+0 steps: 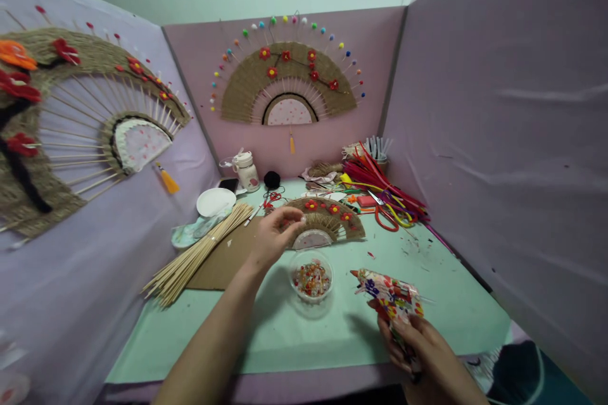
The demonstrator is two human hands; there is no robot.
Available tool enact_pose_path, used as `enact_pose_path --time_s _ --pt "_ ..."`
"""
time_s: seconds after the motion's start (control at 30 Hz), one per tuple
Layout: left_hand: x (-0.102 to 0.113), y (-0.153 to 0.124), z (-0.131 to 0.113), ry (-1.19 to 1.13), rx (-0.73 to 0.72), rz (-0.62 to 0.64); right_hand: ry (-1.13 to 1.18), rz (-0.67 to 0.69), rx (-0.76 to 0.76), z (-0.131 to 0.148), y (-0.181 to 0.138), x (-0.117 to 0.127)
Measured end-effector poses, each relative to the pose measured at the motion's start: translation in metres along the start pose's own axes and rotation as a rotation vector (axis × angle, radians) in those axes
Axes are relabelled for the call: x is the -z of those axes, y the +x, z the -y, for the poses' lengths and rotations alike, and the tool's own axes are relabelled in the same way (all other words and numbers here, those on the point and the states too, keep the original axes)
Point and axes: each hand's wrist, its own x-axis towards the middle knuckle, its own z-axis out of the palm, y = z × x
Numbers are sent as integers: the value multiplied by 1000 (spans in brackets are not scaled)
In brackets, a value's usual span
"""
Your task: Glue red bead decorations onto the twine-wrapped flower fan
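Observation:
My left hand (278, 235) is raised in front of the small woven fan (356, 228), its thumb and forefinger pinched together. A tiny pale speck shows at the fingertips, too small to name. Red flowers decorate the fan's brown band, and its white dotted centre faces me; my hand hides part of its left side. Below stands a clear round bowl (293, 264) of red, orange and clear beads (312, 278). Wrapped around the handle of a flower-patterned hot glue gun (392, 291) is my right hand (411, 342). The gun's nozzle points left, toward the bowl.
Thin bamboo sticks (204, 253) lie over a cardboard sheet (240, 259) on the left, near a white plate (216, 202). Pipe cleaners (380, 180) and orange-handled scissors (386, 218) crowd the back right. Larger decorated fans hang on the back (237, 88) and left (90, 54) partitions.

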Motion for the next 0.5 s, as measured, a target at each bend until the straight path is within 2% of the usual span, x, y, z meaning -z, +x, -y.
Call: enact_pose_path --time_s 0.1,0.3,0.4,0.5 --pt "-10 -14 10 -249 134 -25 -17 44 17 0 3 -4" --pt "-22 -29 23 -877 434 -40 -88 221 124 -1 11 -20" --pt "-20 -33 25 -1023 525 -13 -99 251 190 -4 15 -36" --pt "-18 -37 28 -1075 569 15 -120 278 213 -7 21 -52"
